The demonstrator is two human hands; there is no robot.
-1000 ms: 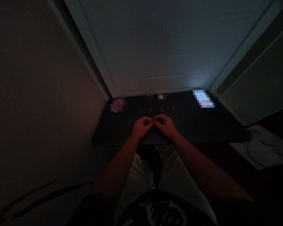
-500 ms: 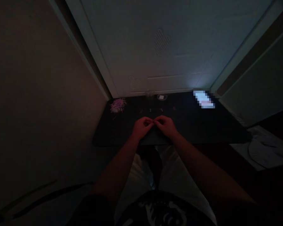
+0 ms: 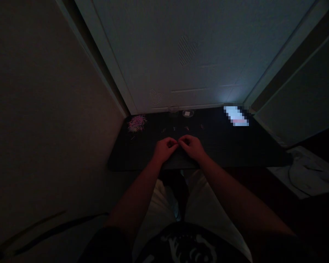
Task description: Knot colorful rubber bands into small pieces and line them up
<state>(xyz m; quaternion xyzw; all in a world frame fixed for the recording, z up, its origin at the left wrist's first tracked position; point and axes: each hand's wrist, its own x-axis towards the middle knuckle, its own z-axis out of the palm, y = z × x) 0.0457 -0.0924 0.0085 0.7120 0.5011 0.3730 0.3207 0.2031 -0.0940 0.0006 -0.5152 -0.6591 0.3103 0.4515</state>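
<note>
My left hand [image 3: 165, 148] and my right hand [image 3: 191, 146] meet at the fingertips above the dark table [image 3: 235, 146]. Thumb and fingers of each are pinched together; whatever lies between them is too small and dim to make out. Just beyond my hands, several tiny thin pieces lie in a spaced row, among them a pinkish piece [image 3: 186, 128] and a pale piece [image 3: 174, 128]. A heap of thin pink, purple and white strands [image 3: 137, 123] rests at the table's far left corner.
Along the back edge stand a clear round container [image 3: 173, 110] and a small clear dish [image 3: 188, 113] with a white square in it. A glowing, pixelated screen [image 3: 236, 116] lies at the back right. A white panelled door [image 3: 153, 54] rises behind the table.
My hands stay nearly in place, with fingertips still together and only a slight finger shift. The view has moved very little; nothing on the table has visibly moved.
</note>
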